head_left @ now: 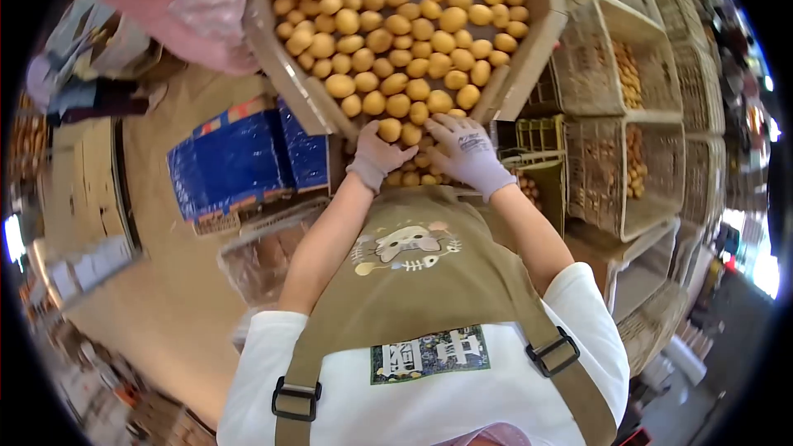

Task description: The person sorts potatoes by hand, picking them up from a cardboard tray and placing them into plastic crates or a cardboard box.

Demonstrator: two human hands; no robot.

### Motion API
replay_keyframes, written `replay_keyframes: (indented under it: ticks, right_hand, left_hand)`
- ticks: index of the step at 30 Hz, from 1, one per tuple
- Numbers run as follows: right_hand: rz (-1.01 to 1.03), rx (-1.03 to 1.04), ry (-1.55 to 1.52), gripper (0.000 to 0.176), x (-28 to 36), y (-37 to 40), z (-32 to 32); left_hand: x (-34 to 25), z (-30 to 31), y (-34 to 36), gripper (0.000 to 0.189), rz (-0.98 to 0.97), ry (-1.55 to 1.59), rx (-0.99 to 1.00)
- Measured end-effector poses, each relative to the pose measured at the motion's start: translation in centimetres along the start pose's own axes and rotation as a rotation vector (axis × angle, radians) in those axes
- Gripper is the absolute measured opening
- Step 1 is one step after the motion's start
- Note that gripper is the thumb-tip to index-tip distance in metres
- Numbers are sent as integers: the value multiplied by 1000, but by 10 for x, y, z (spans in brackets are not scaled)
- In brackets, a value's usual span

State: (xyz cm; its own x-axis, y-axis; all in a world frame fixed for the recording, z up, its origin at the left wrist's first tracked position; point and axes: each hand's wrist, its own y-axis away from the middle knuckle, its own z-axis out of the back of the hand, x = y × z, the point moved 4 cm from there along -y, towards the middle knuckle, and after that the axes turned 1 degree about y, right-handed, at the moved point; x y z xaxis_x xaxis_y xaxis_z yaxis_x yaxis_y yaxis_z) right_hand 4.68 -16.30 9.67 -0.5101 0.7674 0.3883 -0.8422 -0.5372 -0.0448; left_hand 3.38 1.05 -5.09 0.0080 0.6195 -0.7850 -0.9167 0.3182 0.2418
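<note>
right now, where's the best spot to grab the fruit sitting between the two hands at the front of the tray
Probably from above, thumb and fingers across its widest part. The fruit is round with no handle, and others crowd it behind in the tray, so its top is the free side. The left hand is closest.

The tray [533, 41] runs off the top edge; what the fingers [453, 130] grip seems hidden.
</note>
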Motion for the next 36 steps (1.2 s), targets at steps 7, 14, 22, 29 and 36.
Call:
replay_keyframes:
  ticks: [7, 14, 22, 29, 36]
  right_hand:
    - [-238, 223, 98, 54, -32, -43, -6]
    - [-77, 359, 97, 42, -27, -28, -27]
    - [-472, 272, 404, 39, -62, -86, -22]
    - [-453, 155, -55, 53, -54, -76, -3]
    - [-453, -171, -854, 53, -37, -44, 13]
  left_hand:
    - [13, -13, -3, 62, 260, 1320, -102]
    - [-44, 1, -6, 100, 723, 2226, -58]
    - [-49, -2, -13, 107, 726, 2276, -106]
    - [-51, 9, -7, 107, 642, 2292, -61]
    - [-43, 3, -11, 106, 633, 2367, -24]
